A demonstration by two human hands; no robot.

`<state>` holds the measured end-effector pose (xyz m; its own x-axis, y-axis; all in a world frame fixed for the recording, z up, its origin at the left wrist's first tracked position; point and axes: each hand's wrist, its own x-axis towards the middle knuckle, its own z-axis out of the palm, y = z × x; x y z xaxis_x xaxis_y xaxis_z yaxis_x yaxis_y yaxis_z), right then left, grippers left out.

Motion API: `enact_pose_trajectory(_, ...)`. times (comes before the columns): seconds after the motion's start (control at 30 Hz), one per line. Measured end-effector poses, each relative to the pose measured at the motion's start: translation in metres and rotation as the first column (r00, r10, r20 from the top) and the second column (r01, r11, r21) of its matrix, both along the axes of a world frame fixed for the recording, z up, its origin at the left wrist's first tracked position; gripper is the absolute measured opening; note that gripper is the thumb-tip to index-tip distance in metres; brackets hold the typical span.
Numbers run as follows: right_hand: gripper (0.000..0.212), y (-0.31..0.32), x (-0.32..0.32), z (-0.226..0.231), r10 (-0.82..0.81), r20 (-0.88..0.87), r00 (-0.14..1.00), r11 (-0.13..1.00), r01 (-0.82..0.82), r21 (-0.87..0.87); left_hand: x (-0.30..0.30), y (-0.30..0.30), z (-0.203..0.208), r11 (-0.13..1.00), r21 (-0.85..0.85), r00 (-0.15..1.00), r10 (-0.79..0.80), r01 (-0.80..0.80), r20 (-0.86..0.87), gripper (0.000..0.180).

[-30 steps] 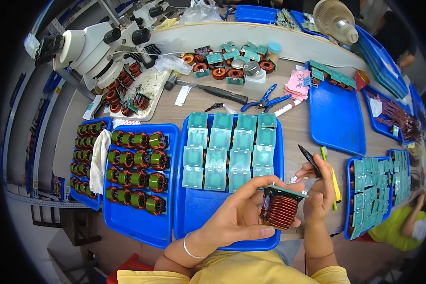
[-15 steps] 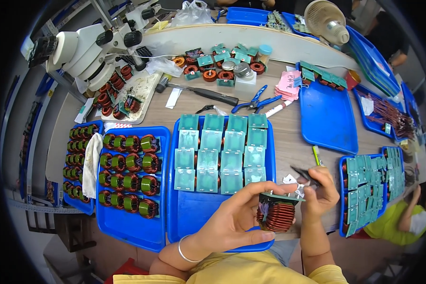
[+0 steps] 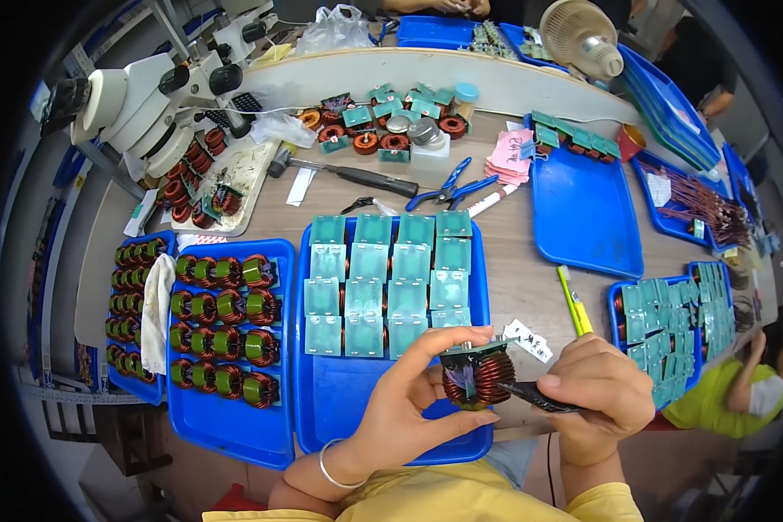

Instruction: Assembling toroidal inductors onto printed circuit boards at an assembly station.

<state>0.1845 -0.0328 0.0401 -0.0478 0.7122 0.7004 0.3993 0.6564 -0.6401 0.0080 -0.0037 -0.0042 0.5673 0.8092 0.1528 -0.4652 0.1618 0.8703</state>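
Observation:
A copper-wound coil [image 3: 478,378] on a small green circuit board sits between the fingertips and thumb of my left hand [image 3: 400,404], above the near edge of a blue tray. The board is on top, the windings below it. My right hand [image 3: 605,387] is closed around a black tapered hand tool [image 3: 539,397], whose tip meets the right side of the windings. Whether the tool is tweezers or a blade I cannot tell. In the middle tray [image 3: 322,391], coils stand in rows with their green boards [image 3: 365,298] facing up.
Left of that, another blue tray [image 3: 226,426] carries coils with green bands. A yellow-green cutter or marker [image 3: 574,302] and white labels [image 3: 528,341] lie near my right hand. Farther back are blue pliers [image 3: 452,190], a hammer [image 3: 357,177], and a microscope [image 3: 139,96].
The black tool has come down and left from above the board to the coil's side. My left hand has tilted the coil and shifted slightly left. The whole view has shifted too.

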Motion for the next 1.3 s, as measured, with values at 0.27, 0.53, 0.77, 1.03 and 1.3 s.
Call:
enact_pose_trajectory(0.27, 0.025, 0.0014, -0.0075, 0.0014, -0.085, 0.096, 0.992, 0.995, 0.088, -0.035, -0.002, 0.0013, 0.002, 0.969, 0.225, 0.967, 0.152, -0.104, -0.207, 0.058)
enact_pose_trajectory(0.53, 0.025, 0.0003, -0.006, 0.0014, -0.092, 0.143, 0.985, 0.995, 0.097, -0.028, -0.001, 0.0023, 0.0053, 0.939, 0.32, 0.933, 0.222, -0.126, -0.282, 0.058)
enact_pose_trajectory(0.77, 0.025, 0.0016, -0.0052, -0.002, -0.085, 0.145, 0.986, 0.996, 0.089, -0.016, 0.0006, 0.0013, -0.0009, 0.925, 0.336, 0.911, 0.284, -0.179, -0.298, 0.058)
enact_pose_trajectory(1.03, 0.024, 0.0014, -0.005, -0.0029, -0.086, 0.148, 0.985, 0.995, 0.091, -0.029, 0.001, 0.0, -0.0024, 0.918, 0.347, 0.891, 0.311, -0.192, -0.331, 0.057)
enact_pose_trajectory(1.3, 0.032, 0.003, 0.0019, -0.0059, -0.041, 0.168, 0.985, 0.999, 0.045, -0.019, 0.0015, 0.0022, -0.001, 0.911, 0.376, 0.894, 0.303, -0.17, -0.33, 0.057)
